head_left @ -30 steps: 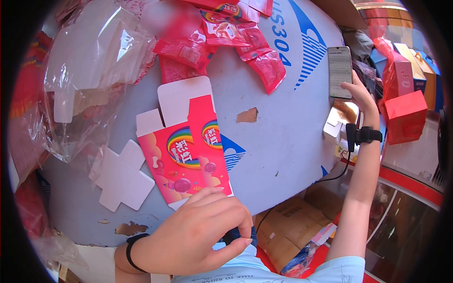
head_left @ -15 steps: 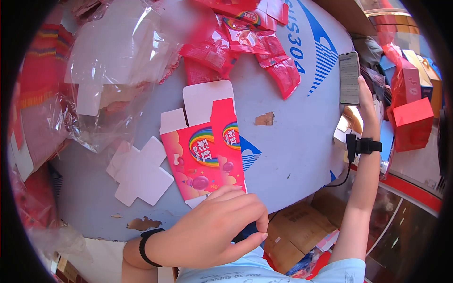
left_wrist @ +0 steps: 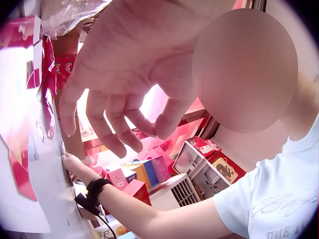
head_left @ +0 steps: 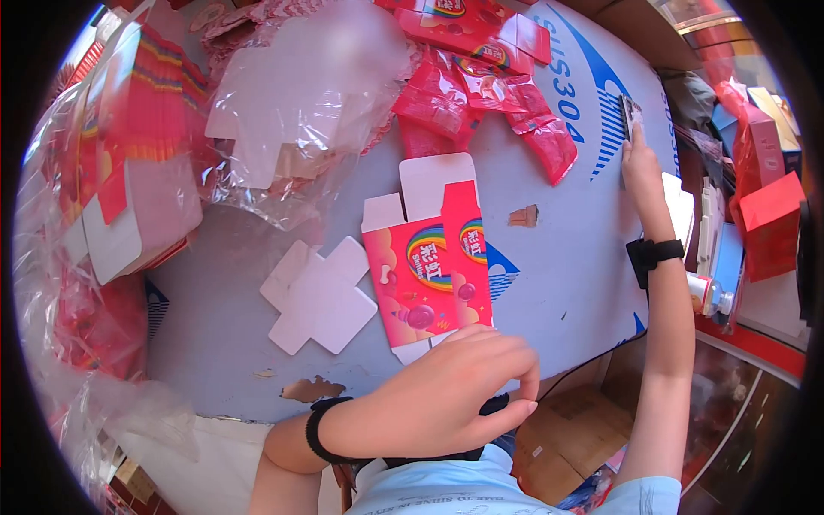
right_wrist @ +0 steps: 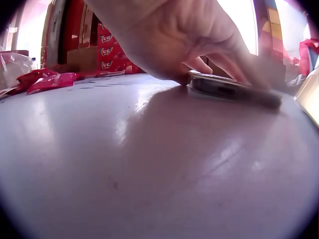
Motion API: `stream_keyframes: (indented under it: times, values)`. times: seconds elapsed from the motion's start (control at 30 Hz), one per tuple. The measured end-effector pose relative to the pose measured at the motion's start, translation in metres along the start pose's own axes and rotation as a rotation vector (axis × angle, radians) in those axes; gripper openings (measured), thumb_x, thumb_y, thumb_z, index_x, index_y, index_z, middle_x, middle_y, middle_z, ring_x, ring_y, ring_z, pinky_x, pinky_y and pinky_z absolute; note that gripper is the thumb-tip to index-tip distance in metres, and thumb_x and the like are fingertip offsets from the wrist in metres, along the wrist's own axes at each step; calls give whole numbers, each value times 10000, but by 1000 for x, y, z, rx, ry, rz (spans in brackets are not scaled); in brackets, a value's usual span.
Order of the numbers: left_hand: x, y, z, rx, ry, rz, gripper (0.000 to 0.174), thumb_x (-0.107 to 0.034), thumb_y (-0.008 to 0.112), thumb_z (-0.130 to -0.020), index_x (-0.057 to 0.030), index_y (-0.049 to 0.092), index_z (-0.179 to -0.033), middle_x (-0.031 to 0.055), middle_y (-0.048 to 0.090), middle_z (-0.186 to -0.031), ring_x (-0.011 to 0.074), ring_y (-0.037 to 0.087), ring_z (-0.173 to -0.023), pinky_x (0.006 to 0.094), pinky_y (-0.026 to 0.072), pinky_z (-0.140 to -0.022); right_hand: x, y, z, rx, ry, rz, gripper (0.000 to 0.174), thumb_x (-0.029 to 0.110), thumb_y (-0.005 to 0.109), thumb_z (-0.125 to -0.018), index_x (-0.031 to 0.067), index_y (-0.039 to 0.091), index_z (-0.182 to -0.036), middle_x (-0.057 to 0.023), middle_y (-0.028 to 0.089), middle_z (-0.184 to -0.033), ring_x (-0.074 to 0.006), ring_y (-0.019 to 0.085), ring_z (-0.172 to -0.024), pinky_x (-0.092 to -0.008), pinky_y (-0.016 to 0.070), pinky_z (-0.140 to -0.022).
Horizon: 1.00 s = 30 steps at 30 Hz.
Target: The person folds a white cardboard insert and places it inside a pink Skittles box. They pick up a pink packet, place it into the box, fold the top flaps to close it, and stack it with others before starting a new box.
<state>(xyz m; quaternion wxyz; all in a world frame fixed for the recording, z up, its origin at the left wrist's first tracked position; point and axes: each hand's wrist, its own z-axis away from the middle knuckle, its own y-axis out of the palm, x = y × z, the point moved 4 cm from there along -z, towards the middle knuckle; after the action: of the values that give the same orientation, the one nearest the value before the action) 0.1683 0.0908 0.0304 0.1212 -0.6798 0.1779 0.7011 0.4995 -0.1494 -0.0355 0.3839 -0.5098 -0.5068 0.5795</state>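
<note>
Reference: the flat carton (head_left: 429,266), printed side up on the table (head_left: 558,283).

The left hand (head_left: 446,390) hovers at the carton's near end, fingers loosely curled, holding nothing. Well to the carton's right and beyond it, the right hand (head_left: 642,167) grips the phone (right_wrist: 232,88) low at the tabletop, near the table's edge. Full contact cannot be confirmed.

Risk: if released at a tilt there, the phone may slide off that edge. The left hand could also nudge the carton askew.
</note>
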Motion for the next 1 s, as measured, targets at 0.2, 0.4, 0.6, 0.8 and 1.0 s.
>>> stream_keyframes:
  times: [0.2, 0.4, 0.6, 0.8, 1.0]
  values:
    - [-2, -1, -1, -184, 54, -261, 107, -99, 620, -792, -51, 529, -824, 43, 565, -811, 216, 529, -812, 343, 401, -799, 3, 0, 4, 50, 49, 14, 495, 292, 377, -954, 91, 301, -1400, -306, 527, -1137, -450, 532, -1051, -466, 435, -898]
    - [-3, -8, 39, -491, -136, -300, 215, -54, 645, -758, -29, 528, -936, 142, 499, -1153, 310, 492, -1116, 392, 357, -983, 42, -41, 57, -370, -428, -201, 458, 158, 454, -923, 86, 359, -1366, -267, 529, -1173, -397, 513, -1100, -428, 402, -939]
    - [32, 1, 66, -792, -201, -449, 551, -129, 631, -766, -66, 393, -1258, 203, 283, -1369, 312, 322, -1276, 408, 293, -1045, 147, -80, 198, 438, -381, -1263, 419, 28, 494, -889, 13, 399, -1297, -136, 532, -1174, -185, 525, -1059, -290, 472, -834]
    - [60, -5, 59, -934, -22, -56, 604, -62, 609, -785, -33, 309, -1309, 202, 336, -1329, 291, 308, -1293, 412, 269, -1062, 165, -58, 209, 696, -123, -1567, 450, 106, 515, -911, 5, 361, -1321, -149, 475, -1249, -186, 498, -1096, -294, 460, -870]
    - [30, 20, 51, -910, 84, 521, 586, -29, 553, -832, -9, 241, -1328, 154, 457, -1222, 212, 507, -1111, 330, 427, -941, 167, -82, 248, 663, -272, -1791, 533, 133, 559, -896, -33, 322, -1343, -161, 470, -1234, -192, 507, -1091, -295, 428, -922]
